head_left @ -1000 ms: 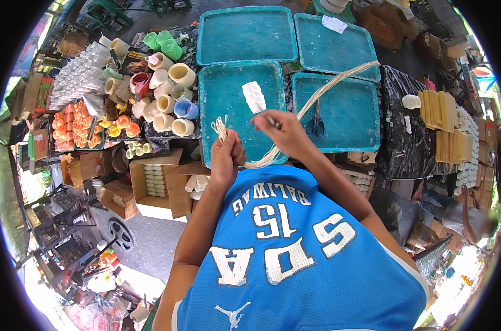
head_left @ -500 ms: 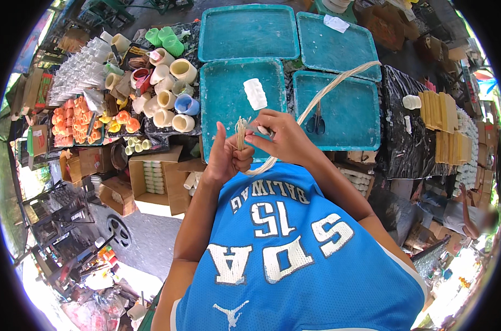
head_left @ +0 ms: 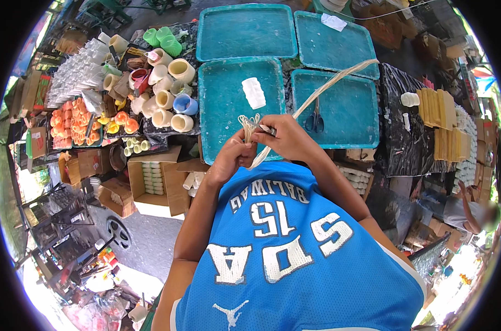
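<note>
My left hand (head_left: 232,157) is closed round a bundle of cream strings (head_left: 249,122), whose looped ends stick up above the thumb. From the bundle the long tail runs under my right wrist and out over the trays to the far right. My right hand (head_left: 283,137) pinches at the looped ends. A small pale object with a dark tip (head_left: 268,130) also sits among its fingers; its kind is hard to make out. A white ribbed moulded piece (head_left: 254,92) lies just beyond, on a teal tray (head_left: 220,83). Dark-handled scissors (head_left: 315,122) rest on the tray to its right.
Two more teal trays (head_left: 245,33) stand farther back, one bearing a crumpled white paper (head_left: 334,22). Left are cups and moulds (head_left: 181,70), orange pieces (head_left: 85,122) and white pieces. Yellow slabs (head_left: 443,107) lie right. An open carton (head_left: 154,176) stands below; another person (head_left: 464,212) is far right.
My left thumb, raised before, has folded down onto the bundle. The looped ends now fan out more, and my right hand has come slightly lower and closer to them.
</note>
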### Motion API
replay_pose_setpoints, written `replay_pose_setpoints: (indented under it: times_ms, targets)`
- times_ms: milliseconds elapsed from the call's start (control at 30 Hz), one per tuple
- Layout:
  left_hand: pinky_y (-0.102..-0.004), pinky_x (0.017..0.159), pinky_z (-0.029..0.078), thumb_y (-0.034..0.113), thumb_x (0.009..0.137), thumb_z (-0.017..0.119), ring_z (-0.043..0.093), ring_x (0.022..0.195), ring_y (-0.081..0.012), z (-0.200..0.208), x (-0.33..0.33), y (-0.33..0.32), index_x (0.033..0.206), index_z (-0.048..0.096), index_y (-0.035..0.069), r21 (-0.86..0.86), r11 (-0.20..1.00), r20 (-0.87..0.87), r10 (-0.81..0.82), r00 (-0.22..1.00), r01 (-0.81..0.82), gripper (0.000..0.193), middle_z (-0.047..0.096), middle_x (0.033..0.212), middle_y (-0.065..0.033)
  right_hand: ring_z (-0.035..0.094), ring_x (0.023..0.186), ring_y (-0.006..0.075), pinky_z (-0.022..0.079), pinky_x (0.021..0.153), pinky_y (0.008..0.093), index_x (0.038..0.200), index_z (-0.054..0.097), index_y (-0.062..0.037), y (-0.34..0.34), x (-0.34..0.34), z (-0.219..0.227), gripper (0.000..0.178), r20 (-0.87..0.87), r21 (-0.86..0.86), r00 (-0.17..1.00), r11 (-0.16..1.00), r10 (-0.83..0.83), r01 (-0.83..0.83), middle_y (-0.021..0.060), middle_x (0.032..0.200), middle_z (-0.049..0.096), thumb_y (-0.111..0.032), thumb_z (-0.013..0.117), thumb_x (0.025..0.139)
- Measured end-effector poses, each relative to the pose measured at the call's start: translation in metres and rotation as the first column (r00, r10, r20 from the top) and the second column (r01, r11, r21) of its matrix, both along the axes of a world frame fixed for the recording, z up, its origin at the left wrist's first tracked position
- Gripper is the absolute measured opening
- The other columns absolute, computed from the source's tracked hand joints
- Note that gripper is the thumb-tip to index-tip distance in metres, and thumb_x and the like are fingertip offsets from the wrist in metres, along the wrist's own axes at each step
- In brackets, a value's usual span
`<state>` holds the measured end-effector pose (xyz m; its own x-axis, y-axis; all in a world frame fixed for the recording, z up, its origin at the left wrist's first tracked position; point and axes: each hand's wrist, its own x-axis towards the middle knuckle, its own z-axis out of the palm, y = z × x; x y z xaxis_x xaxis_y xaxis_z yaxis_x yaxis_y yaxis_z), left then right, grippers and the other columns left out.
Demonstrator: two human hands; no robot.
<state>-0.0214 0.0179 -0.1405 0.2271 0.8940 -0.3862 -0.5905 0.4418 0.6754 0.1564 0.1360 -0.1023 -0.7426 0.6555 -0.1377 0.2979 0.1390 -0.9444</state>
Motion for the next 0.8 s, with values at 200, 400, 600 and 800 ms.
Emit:
replay_pose_setpoints:
  times_ms: [200, 400, 600, 800]
  targets:
    - [-0.0243, 0.052, 0.025, 0.019, 0.112, 0.048, 0.032, 0.059, -0.0042, -0.008, 0.000, -0.001, 0.115, 0.056, 0.011, 0.040, 0.997, -0.042, -0.070, 0.997, 0.072, 0.012, 0.040, 0.077, 0.0065, 0.050, 0.072, 0.0092, 0.043, 0.064, 0.0310, 0.094, 0.069, 0.0026, 0.010, 0.008, -0.011, 0.022, -0.022, -0.063, 0.999, 0.997, 0.032, -0.033, 0.0053, 0.075, 0.061, -0.018, 0.074, 0.101]
    - [-0.0240, 0.053, 0.025, 0.026, 0.116, 0.046, 0.032, 0.060, -0.0041, -0.012, 0.005, -0.002, 0.112, 0.054, 0.012, 0.069, 0.997, -0.192, -0.031, 0.981, 0.045, 0.017, 0.040, 0.077, 0.0068, 0.047, 0.068, 0.0095, 0.040, 0.059, 0.0315, 0.103, 0.072, 0.0019, 0.008, 0.002, -0.019, 0.026, -0.051, -0.107, 0.999, 0.994, 0.019, -0.024, 0.0048, 0.072, 0.059, -0.024, 0.070, 0.104]
    - [-0.0261, 0.056, 0.027, 0.026, 0.116, 0.046, 0.033, 0.061, -0.0073, -0.012, -0.001, 0.000, 0.108, 0.053, 0.012, 0.169, 0.936, 0.090, 0.297, 0.951, -0.308, 0.017, 0.038, 0.078, 0.0044, 0.055, 0.076, 0.0122, 0.045, 0.067, 0.0315, 0.119, 0.075, -0.0023, 0.006, 0.006, -0.030, 0.022, -0.125, -0.113, 0.988, 0.991, -0.092, 0.078, 0.0066, 0.085, 0.066, -0.014, 0.065, 0.104]
    - [-0.0288, 0.057, 0.025, 0.029, 0.115, 0.048, 0.028, 0.062, -0.0090, -0.006, -0.027, 0.004, 0.101, 0.050, 0.012, 0.180, 0.728, 0.185, 0.636, 0.750, -0.662, 0.023, 0.033, 0.076, 0.0033, 0.070, 0.113, 0.0286, 0.054, 0.095, 0.0400, 0.130, 0.071, -0.0053, -0.003, 0.000, -0.081, 0.034, -0.100, -0.145, 0.974, 0.966, 0.202, -0.215, 0.0166, 0.122, 0.073, -0.009, 0.066, 0.096]
